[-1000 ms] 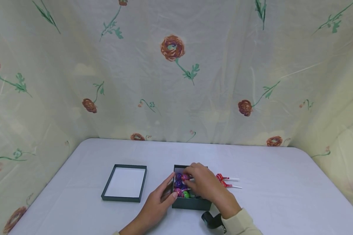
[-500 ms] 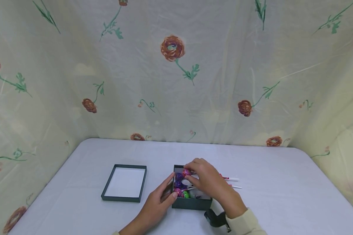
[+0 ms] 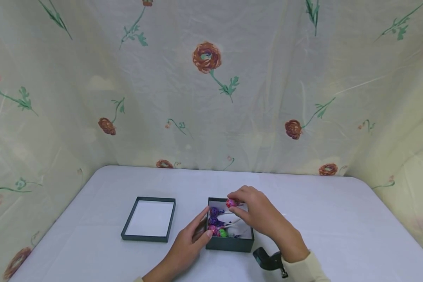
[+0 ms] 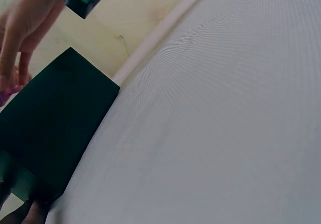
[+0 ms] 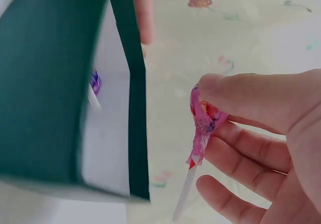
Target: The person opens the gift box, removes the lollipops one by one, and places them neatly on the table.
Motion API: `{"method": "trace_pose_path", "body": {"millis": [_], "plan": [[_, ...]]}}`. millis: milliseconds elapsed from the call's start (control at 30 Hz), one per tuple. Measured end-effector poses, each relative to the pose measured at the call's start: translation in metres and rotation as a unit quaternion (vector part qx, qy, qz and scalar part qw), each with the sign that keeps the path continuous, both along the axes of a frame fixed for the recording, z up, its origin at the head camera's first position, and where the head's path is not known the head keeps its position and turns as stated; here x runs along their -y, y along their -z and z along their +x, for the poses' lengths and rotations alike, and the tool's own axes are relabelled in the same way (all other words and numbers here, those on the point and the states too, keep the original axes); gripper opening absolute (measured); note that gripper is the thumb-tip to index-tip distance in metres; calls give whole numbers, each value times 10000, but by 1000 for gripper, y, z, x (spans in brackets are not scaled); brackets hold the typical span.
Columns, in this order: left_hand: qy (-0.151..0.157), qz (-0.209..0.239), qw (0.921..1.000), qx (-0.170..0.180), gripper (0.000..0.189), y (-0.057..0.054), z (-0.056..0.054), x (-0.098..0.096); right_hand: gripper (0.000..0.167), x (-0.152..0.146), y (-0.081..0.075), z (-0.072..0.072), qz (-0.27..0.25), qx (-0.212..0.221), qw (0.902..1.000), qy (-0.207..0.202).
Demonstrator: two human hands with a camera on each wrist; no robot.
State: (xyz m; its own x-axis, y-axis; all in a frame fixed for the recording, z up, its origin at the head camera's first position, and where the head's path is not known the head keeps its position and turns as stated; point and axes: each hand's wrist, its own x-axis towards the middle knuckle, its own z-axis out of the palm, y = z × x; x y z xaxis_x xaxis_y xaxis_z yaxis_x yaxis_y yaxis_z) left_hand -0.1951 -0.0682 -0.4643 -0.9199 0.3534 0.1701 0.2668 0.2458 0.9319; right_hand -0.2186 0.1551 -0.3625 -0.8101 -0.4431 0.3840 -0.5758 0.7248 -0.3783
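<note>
My right hand [image 3: 259, 213] pinches a pink-wrapped lollipop [image 5: 204, 121] between thumb and fingers, its white stick pointing down in the right wrist view. It hovers over the far right part of a dark green box [image 3: 230, 245]. Inside lie several lollipops: purple ones [image 3: 216, 221] along the left wall, a green one [image 3: 223, 233] and a pink one near the front. My left hand [image 3: 188, 244] rests against the box's left side, index finger straight along the wall and thumb at the front left corner. The left wrist view shows the box's dark outside.
A dark-rimmed lid [image 3: 146, 237] with a white inside lies left of the box on the white-covered table [image 3: 102, 211]. A black wrist camera mount [image 3: 268, 259] sits at the right wrist. Floral curtain [image 3: 261, 78] hangs around the table.
My right hand has lifted the pink lollipop from among the others and moved it right and towards the back. The left hand and box stay put. My right arm now hides the lollipops beside the box.
</note>
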Motion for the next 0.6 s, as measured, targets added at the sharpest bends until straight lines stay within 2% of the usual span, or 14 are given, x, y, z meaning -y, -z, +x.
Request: {"method": "trace_pose_path", "body": {"millis": [233,600], "plan": [[-5,3,10000,-23,62,0,0,0,27,-18,-3,-1,21,-265,9995,142],[-43,-38,10000,43,61,0,1,-1,30,-39,-5,-5,-217,243,9974,641]]}}
